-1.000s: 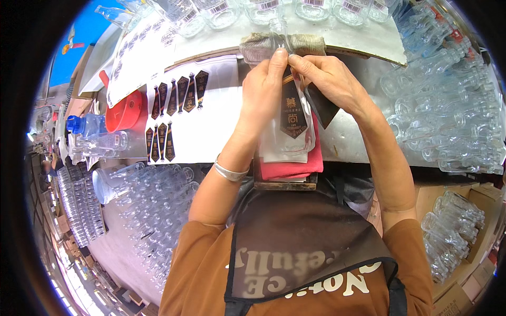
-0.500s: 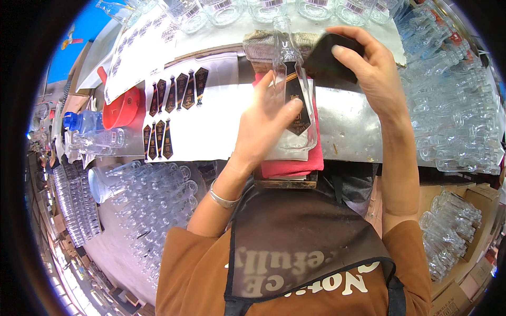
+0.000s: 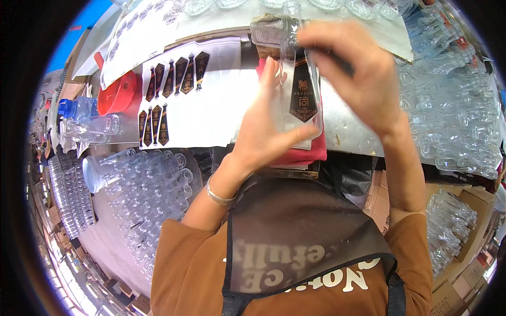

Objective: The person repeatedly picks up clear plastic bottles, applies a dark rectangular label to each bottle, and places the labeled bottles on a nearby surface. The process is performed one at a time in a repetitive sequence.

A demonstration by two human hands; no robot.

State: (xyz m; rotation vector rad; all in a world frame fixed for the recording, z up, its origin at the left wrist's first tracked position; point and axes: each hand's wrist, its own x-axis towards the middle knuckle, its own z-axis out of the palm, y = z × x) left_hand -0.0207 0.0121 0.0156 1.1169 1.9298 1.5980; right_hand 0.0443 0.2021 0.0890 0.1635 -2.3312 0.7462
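Note:
A clear glass bottle (image 3: 289, 117) lies on its back on a red cloth (image 3: 300, 156), its neck pointing away from me. On its face is a dark tie-shaped decal (image 3: 304, 97) with gold-orange marks. My left hand (image 3: 258, 124) holds the bottle, fingers along its left side and thumb across its lower end. Above the bottle's shoulder is my right hand (image 3: 363, 79), smeared by motion, its fingers bent around a flat black pad (image 3: 340, 62) that is mostly hidden now. A folded greyish cloth (image 3: 266, 31) supports the neck end.
Left of the bottle lies a white sheet (image 3: 211, 113) with several tie-shaped decals. A red bowl (image 3: 118, 94) and a blue-capped plastic bottle (image 3: 79, 108) stand farther left. Glass bottles crowd the right side (image 3: 448, 110), the far edge and the lower left (image 3: 147, 195).
My right hand has moved left and inward over the bottle with the black pad. My left thumb has shifted down toward the bottle's lower end. The view has shifted slightly.

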